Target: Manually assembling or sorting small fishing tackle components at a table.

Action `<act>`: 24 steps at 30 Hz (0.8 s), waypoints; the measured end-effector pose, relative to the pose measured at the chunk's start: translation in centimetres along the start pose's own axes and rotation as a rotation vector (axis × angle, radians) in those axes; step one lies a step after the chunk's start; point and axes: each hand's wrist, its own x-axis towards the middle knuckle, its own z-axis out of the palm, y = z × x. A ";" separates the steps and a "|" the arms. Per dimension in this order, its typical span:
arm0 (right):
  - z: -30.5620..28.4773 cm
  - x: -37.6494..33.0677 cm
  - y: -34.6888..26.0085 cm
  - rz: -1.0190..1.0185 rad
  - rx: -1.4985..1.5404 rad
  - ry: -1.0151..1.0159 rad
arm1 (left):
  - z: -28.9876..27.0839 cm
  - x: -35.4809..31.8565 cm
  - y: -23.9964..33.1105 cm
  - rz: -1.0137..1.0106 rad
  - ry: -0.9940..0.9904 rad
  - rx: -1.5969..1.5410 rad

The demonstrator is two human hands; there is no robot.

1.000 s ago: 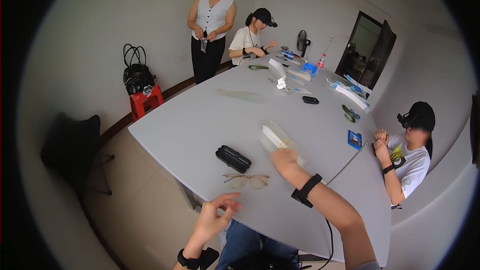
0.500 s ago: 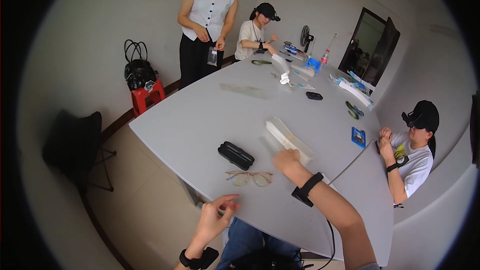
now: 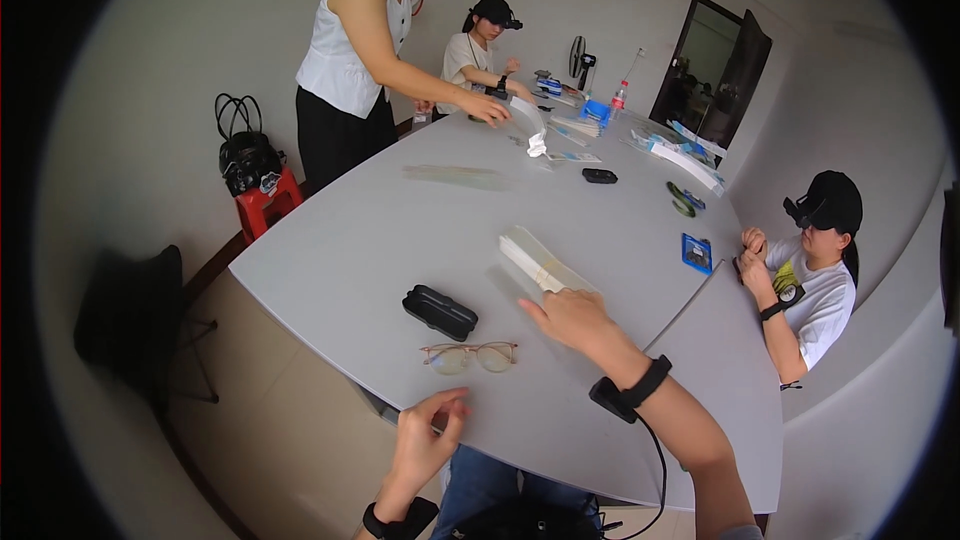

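Observation:
My right hand (image 3: 575, 322) lies over the near end of a bundle of long white strips (image 3: 525, 248) with a band around it. The thumb sticks out to the left, apart from the fingers, which touch the bundle. My left hand (image 3: 428, 438) hovers at the table's near edge, empty, its fingers loosely bent and the thumb a little apart from them. Between my hands and a little farther off lie eyeglasses (image 3: 468, 358) with thin frames, lenses up. Just beyond them is a black glasses case (image 3: 440, 312).
A pale flat strip bundle (image 3: 455, 177) lies farther left on the grey table (image 3: 350, 240). A small black case (image 3: 600, 176), a blue package (image 3: 697, 252) and a white curved strip (image 3: 690, 162) lie beyond. A co-worker (image 3: 815, 270) sits at right; a standing person (image 3: 350, 50) leans over the table.
My right hand has loosened from a closed fist on the bundle, its thumb now out to the side. The standing person has bent forward and reaches over the table. The whole view has shifted slightly.

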 end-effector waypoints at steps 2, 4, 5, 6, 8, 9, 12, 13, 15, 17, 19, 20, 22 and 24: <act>-2.2 -2.2 0.4 -0.022 0.026 -0.039 | 0.8 0.3 -0.3 0.012 0.013 -0.009; -4.6 -4.8 1.1 -0.038 0.049 -0.068 | 1.8 0.6 -0.4 0.044 0.031 -0.022; -5.7 -6.2 1.4 -0.036 0.151 -0.082 | 2.3 0.7 -0.3 0.072 0.056 -0.028; -6.5 -7.2 1.5 -0.029 0.252 -0.097 | 2.7 0.8 -0.5 0.076 0.052 -0.029; -8.4 -8.7 1.6 0.027 0.311 -0.151 | 3.5 1.0 -1.0 0.051 0.041 -0.037; -8.9 -9.3 1.7 0.079 0.372 -0.205 | 3.9 1.1 -1.2 0.051 0.034 -0.035; -9.4 -10.7 2.5 -0.021 0.465 -0.061 | 4.8 1.3 -1.3 0.077 0.051 -0.020; -9.7 -11.1 2.8 -0.017 0.470 -0.058 | 5.1 1.4 -1.0 0.091 0.058 -0.005; -10.1 -11.7 3.4 -0.027 0.497 -0.010 | 5.7 1.6 -0.6 0.108 0.062 0.016; -10.5 -12.4 4.0 -0.016 0.535 -0.004 | 6.3 1.9 -0.3 0.115 0.088 0.034; -10.2 -12.8 4.7 -0.003 0.578 0.005 | 6.9 2.2 -0.6 0.158 0.096 0.076; -10.0 -12.9 5.1 -0.020 0.628 0.025 | 7.2 2.2 -0.8 0.198 0.108 0.110; -9.4 -13.2 5.6 -0.021 0.691 0.047 | 7.5 2.2 -1.2 0.247 0.127 0.163; -9.3 -13.1 6.4 -0.057 0.651 0.090 | 7.6 2.1 -1.4 0.296 0.147 0.212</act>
